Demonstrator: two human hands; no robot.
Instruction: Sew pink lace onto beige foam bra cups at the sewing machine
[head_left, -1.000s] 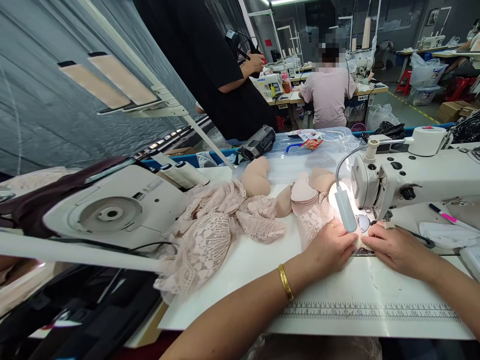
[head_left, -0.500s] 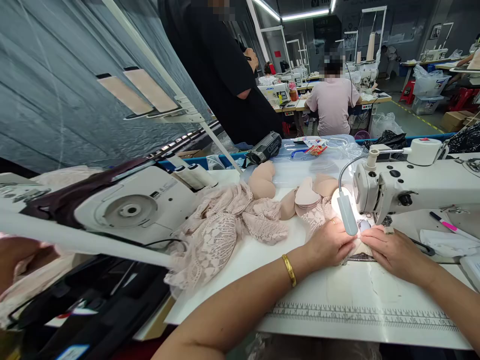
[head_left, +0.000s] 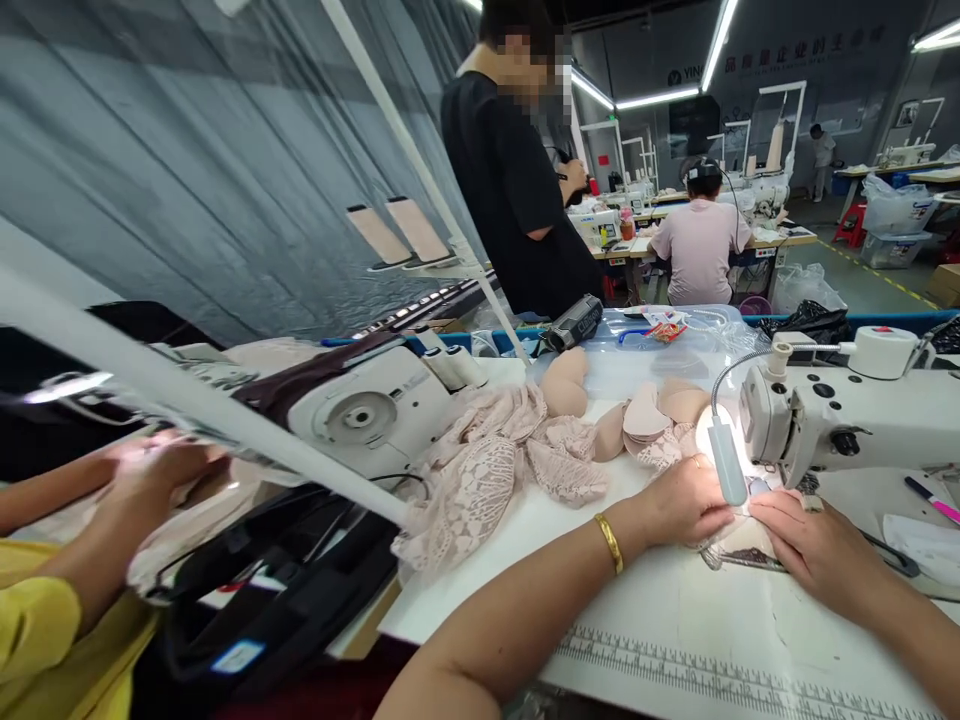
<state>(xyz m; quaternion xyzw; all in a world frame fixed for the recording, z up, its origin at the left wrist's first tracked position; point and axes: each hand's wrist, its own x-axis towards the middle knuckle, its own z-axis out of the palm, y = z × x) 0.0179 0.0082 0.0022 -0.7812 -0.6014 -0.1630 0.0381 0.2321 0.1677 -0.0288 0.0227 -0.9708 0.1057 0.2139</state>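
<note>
My left hand (head_left: 686, 500), with a gold bracelet at the wrist, is closed at the edge of a pale lace fabric piece (head_left: 709, 555) beside the needle area. Close to it, my right hand (head_left: 814, 545) has its fingers pressed together on the same piece. Both hands rest at the head of a white sewing machine (head_left: 810, 410). A grey lamp (head_left: 726, 465) on a bent neck shines there and hides some of my left fingertips. Pink lace garment pieces (head_left: 480, 490) are heaped left of my hands. A stack of beige cup pads (head_left: 645, 415) lies behind them.
A ruler strip (head_left: 675, 665) runs along the table's front. Left stand another sewing machine (head_left: 360, 410) and a slanting white pole (head_left: 262, 430). A co-worker's yellow sleeve (head_left: 45, 615) shows at far left. A person in black (head_left: 510, 190) stands behind the table.
The camera view has swung left and up, so the scene sits further right and lower, and the yellow-sleeved co-worker has come into view. My hands stay at the machine with little visible change.
</note>
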